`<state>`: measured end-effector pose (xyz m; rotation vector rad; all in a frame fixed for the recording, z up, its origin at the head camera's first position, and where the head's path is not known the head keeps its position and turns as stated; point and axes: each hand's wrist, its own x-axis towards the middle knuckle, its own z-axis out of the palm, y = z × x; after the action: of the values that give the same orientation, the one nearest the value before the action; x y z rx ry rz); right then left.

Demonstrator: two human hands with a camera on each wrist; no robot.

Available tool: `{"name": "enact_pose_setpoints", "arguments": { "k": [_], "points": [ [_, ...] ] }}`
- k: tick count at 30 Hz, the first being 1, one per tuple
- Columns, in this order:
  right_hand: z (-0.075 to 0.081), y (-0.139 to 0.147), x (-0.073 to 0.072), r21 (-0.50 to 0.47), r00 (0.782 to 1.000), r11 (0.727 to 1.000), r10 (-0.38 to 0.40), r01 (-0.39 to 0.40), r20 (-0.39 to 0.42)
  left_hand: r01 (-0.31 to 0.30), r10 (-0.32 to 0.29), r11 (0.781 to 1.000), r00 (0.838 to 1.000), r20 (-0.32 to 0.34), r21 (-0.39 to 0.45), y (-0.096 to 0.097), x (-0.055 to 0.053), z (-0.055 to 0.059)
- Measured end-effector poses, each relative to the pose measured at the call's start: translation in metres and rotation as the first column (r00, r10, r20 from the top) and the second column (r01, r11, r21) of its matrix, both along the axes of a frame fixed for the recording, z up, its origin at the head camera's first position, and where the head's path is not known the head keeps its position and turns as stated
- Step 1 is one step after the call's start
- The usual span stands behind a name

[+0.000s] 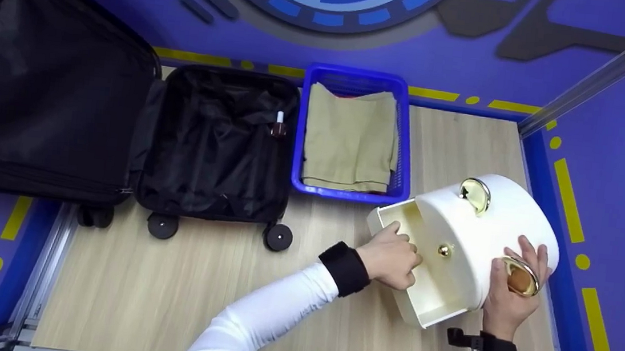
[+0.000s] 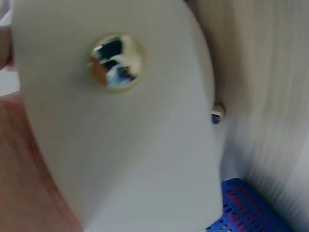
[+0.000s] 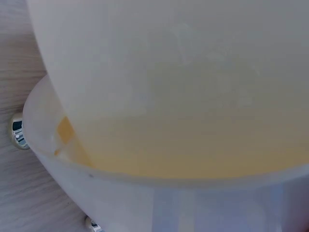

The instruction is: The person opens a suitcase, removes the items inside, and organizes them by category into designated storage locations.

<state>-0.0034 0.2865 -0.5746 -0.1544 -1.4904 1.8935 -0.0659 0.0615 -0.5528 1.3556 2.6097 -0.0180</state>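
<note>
A white rounded box (image 1: 506, 217) with gold feet lies tilted on the table, its pale drawer (image 1: 434, 310) pulled out toward the left. My left hand (image 1: 393, 258) has its fingers curled over the drawer's outer wall, gripping it. A gold knob (image 2: 117, 62) stands out on the drawer front in the left wrist view; a second knob (image 1: 444, 250) is on the box face in the head view. Against the box's right side, my right hand (image 1: 513, 298) rests with fingers extended, around a gold foot (image 1: 522, 276). The right wrist view shows white box surfaces (image 3: 193, 72) close up.
Behind the box's left end stands a blue basket (image 1: 349, 194) with folded khaki cloth (image 1: 350, 139). An open black suitcase (image 1: 204, 171) lies at left, with a small white-capped bottle (image 1: 279, 124) inside. Blue walls (image 1: 605, 169) border the wooden table (image 1: 175, 294).
</note>
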Motion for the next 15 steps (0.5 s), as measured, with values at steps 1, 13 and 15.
{"name": "enact_pose_setpoints", "arguments": {
  "k": [1,13,15],
  "points": [
    [0.000,0.000,0.000,0.002,1.000,1.000,0.000,0.000,-0.001,-0.001,0.001,1.000,1.000,-0.009,-0.009,0.000,0.001,-0.001],
    [0.021,-0.016,0.003,0.089,0.999,0.996,-0.016,0.020,-0.047,-0.003,0.000,0.999,0.998,-0.066,-0.050,0.000,0.004,-0.005],
    [0.026,-0.019,0.003,0.087,0.999,0.996,-0.017,0.021,-0.052,-0.003,0.000,0.999,0.998,-0.068,-0.048,0.000,0.004,-0.005]
  ]
}}
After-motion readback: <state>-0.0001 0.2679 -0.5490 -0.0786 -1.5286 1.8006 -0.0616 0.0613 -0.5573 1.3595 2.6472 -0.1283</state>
